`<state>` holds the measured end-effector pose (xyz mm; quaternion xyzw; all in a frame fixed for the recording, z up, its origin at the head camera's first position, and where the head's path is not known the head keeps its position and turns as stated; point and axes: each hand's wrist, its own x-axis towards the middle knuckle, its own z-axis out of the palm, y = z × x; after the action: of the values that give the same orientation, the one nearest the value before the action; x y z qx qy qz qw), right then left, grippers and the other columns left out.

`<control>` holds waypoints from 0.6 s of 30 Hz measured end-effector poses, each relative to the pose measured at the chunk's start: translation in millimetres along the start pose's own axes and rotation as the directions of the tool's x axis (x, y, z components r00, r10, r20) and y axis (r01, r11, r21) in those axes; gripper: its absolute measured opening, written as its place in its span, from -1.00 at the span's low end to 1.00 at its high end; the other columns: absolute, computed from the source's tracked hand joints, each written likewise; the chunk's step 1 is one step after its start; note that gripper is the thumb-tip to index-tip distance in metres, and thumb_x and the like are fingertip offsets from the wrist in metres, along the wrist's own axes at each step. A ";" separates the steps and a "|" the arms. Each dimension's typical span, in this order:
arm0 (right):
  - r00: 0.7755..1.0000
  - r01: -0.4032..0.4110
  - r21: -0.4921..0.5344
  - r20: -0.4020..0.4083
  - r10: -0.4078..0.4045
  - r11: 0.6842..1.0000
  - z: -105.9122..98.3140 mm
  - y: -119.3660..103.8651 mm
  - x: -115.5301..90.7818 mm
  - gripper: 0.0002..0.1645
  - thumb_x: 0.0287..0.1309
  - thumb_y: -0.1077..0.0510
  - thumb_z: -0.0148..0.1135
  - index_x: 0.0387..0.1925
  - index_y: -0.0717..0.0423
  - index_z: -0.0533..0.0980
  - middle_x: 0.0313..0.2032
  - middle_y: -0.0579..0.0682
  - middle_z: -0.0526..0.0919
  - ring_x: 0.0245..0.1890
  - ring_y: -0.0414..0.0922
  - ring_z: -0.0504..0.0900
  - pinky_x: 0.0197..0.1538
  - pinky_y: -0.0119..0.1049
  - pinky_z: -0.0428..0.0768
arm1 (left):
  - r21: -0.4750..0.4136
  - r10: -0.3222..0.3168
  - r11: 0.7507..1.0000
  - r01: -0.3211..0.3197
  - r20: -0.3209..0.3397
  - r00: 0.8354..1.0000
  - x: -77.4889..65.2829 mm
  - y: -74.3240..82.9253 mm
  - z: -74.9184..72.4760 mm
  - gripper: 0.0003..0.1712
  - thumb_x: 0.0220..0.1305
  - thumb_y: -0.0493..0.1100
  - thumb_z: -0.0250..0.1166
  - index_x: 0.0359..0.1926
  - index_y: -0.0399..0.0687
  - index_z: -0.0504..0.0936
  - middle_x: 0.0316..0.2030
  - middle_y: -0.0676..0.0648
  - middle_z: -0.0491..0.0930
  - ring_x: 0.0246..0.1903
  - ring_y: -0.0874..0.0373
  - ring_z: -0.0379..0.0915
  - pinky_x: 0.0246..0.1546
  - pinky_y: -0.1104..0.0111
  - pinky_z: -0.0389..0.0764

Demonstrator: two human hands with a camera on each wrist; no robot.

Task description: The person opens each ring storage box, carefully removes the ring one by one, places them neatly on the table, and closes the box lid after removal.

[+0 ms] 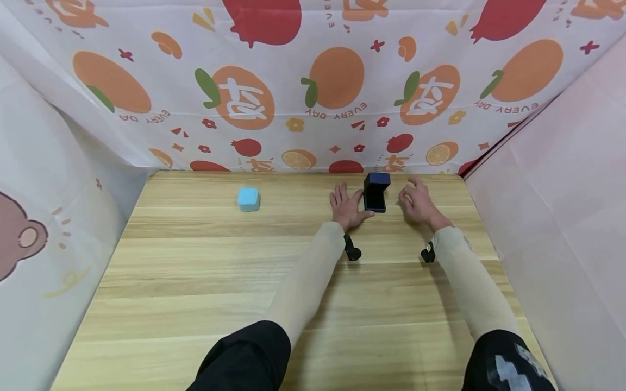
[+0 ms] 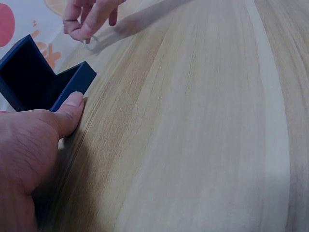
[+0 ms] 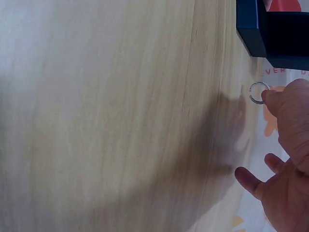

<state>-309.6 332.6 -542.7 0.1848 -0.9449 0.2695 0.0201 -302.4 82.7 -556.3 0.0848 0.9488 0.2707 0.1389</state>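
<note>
One ring [image 3: 251,95] pinched in the right hand [image 1: 418,202], one open box [image 1: 375,193] at the left hand [image 1: 347,210]

At far left, white cloth [image 1: 58,136] with a brown bear print [image 1: 22,236]. Next, on the wooden table [image 1: 195,260], a pale blue block [image 1: 249,199] with rounded corners, well apart from both hands. Behind the far edge of the table, a fruit-print curtain [image 1: 336,76].

Further right, the left hand beside the box: fingers straight and spread apart, thumb touching the base. Just right of that, the box itself, dark blue, standing on the table near the far edge, lid raised, dark inside showing.

Right of the box, just beside but apart from it, the ring, thin and silvery, clamped between fingertips of the right hand. Other fingers held away from the pinch. Contact between ring and table: cannot tell.

On both arms, beige sleeves [image 1: 308,277]; at each wrist, a small black camera [image 1: 351,248]. At far right, pale pink cloth [image 1: 552,179].
</note>
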 end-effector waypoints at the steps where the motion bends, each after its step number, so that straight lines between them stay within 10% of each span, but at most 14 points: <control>1: 1.000 -0.008 -0.006 0.015 0.009 1.000 0.2 0.2 0.2 -0.87 0.36 0.36 0.06 -0.27 0.33 0.53 0.34 0.57 0.28 0.50 0.43 0.05 0.51 0.39 -0.04 | 0.002 0.000 1.000 0.000 0.000 1.000 -0.3 0.1 0.1 -0.06 0.30 0.36 0.26 0.58 0.30 0.13 0.64 -0.20 -0.38 0.63 -0.18 -0.62 0.60 -0.10 -0.43; 18: 0.986 -0.133 -0.022 0.104 0.134 0.991 1.9 -0.3 5.9 -0.81 0.47 0.22 0.02 -0.15 0.22 0.54 0.50 0.46 0.04 0.51 0.49 0.01 0.37 0.54 0.12 | 0.008 -0.001 1.000 0.001 0.006 1.000 -2.2 0.1 -1.5 -0.05 0.29 0.39 0.25 0.59 0.31 0.12 0.64 -0.19 -0.38 0.63 -0.17 -0.62 0.60 -0.10 -0.43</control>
<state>-314.9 329.4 -543.3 0.1349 -0.9568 0.2532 -0.0464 -300.8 81.5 -554.4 0.0858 0.9495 0.2666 0.1416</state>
